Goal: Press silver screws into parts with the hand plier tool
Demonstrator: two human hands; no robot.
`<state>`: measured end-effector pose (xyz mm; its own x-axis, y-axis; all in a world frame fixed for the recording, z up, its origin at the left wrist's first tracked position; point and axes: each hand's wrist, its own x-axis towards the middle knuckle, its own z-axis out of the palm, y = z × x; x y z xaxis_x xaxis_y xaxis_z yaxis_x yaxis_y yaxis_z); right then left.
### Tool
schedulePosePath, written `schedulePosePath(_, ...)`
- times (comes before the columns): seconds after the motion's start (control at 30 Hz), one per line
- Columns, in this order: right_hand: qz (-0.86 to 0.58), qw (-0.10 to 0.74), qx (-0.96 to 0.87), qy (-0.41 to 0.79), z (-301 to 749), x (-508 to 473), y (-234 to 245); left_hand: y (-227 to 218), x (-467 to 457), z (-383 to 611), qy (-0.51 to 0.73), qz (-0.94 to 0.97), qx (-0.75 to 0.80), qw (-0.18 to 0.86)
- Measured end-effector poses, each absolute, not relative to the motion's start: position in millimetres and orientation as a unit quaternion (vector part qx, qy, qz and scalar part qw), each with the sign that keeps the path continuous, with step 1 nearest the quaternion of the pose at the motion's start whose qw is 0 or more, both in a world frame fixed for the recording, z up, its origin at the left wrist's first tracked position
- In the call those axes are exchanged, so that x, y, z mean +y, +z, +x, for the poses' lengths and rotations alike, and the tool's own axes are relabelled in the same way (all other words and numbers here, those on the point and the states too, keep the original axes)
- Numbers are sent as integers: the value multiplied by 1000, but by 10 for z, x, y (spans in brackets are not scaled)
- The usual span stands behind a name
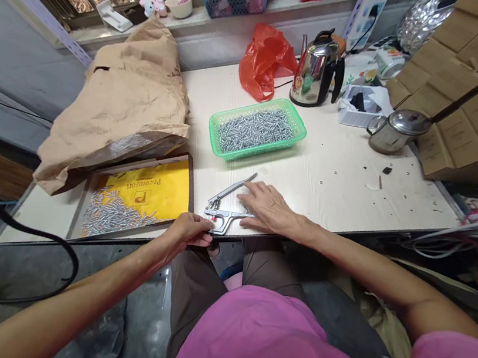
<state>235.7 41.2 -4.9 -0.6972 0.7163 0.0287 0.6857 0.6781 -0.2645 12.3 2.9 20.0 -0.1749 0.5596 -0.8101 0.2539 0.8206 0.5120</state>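
Observation:
Silver snap-fastener style pliers lie on the table near its front edge, handles spread and a coil spring between them. My left hand is closed in a pinch at the jaw end; a tiny part with a red spot shows by the fingertips, too small to name. Over the handles rests my right hand, fingers stretched out and apart, with the lower handle running under it. A green plastic basket full of small silver metal pins stands behind the pliers. Left of my left hand is a shallow tray with more pins on a yellow sheet.
Crumpled brown paper covers the back left of the table. Behind the basket are a red plastic bag and a steel kettle. A lidded metal cup, a white container and cardboard boxes stand on the right.

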Motion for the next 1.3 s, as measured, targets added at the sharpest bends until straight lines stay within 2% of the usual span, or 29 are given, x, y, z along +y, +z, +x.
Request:
schedulePosePath(0.07,-387,72,-914,101,2337,534,-75,194,24,125,138,265,756,582)
schedulePosePath(0.27,-379,16,-921,93,2212,724,-97,174,9,123,147,260,760,578)
schedulePosePath(0.8,-391,3,-914,109,2180,615,-29,187,-77,117,145,291,762,559)
schedulePosePath(0.87,-391,10,-913,113,2194,586,-8,186,-158,114,121,377,772,497)
schedulePosePath(0.93,-387,17,-914,116,2208,558,20,160,-239,128,117,527,755,371)
schedulePosePath(1.0,-382,20,-916,118,2219,543,33,109,-272,178,134,673,688,237)
schedulePosePath(1.07,-374,22,-920,115,2228,552,16,47,-220,266,144,766,607,156)
schedulePosePath(1.17,-353,28,-929,105,2247,621,-49,-23,5,405,121,826,538,118)
schedulePosePath(1.3,-332,34,-936,108,2302,733,-101,-20,311,480,32,837,526,146)
